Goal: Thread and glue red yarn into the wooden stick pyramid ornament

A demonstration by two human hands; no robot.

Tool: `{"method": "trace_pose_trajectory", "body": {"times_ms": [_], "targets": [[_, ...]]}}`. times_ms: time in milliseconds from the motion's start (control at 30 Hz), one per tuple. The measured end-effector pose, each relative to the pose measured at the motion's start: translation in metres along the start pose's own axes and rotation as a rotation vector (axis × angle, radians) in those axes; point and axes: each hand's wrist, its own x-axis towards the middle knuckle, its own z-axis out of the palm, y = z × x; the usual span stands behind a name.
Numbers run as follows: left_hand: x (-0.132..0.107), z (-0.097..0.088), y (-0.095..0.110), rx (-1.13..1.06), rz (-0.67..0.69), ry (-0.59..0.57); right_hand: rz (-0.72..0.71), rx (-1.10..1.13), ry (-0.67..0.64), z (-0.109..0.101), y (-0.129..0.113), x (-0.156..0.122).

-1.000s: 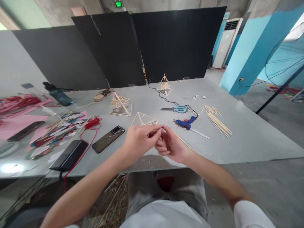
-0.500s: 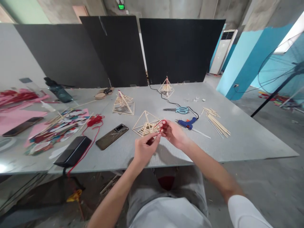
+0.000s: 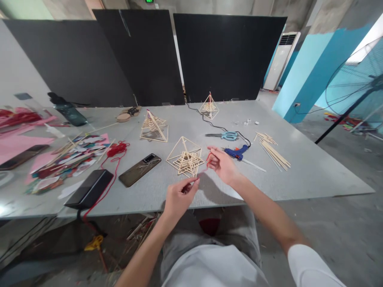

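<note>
My left hand [image 3: 179, 196] is pinched on one end of a short red string [image 3: 205, 170] near the table's front edge. My right hand [image 3: 220, 163] is closed on the string's other end, a little higher and further in. The string runs taut between them. Just beyond both hands a wooden stick pyramid [image 3: 185, 156] stands on the grey table [image 3: 308, 167]. A blue glue gun [image 3: 237, 152] lies to the right of my right hand.
Two more stick pyramids [image 3: 153, 126] [image 3: 209, 107] stand further back. Blue scissors [image 3: 225, 136] and loose sticks [image 3: 273, 151] lie at the right. At the left are two phones [image 3: 139, 170] [image 3: 89, 188], red yarn [image 3: 116, 149] and coloured paper scraps [image 3: 66, 159]. Black panels [image 3: 227, 56] stand behind.
My hands have drawn apart: the left pulled back toward the table's edge, the right stayed near the pyramid. The red string now stretches between them, and the pyramid shows in full.
</note>
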Motion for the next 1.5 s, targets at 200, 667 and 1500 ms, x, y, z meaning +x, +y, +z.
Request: {"method": "trace_pose_trajectory", "body": {"times_ms": [200, 667, 1500], "targets": [[0.032, -0.036, -0.048, 0.298, -0.061, 0.012, -0.329, -0.314, -0.003, 0.030, -0.024, 0.038], [0.092, -0.016, -0.095, 0.399, 0.062, -0.152, -0.258, -0.317, -0.200, 0.087, -0.060, 0.106], [0.088, -0.016, -0.070, 0.151, 0.001, 0.125, -0.198, -0.605, -0.394, 0.059, -0.068, 0.124]]}}
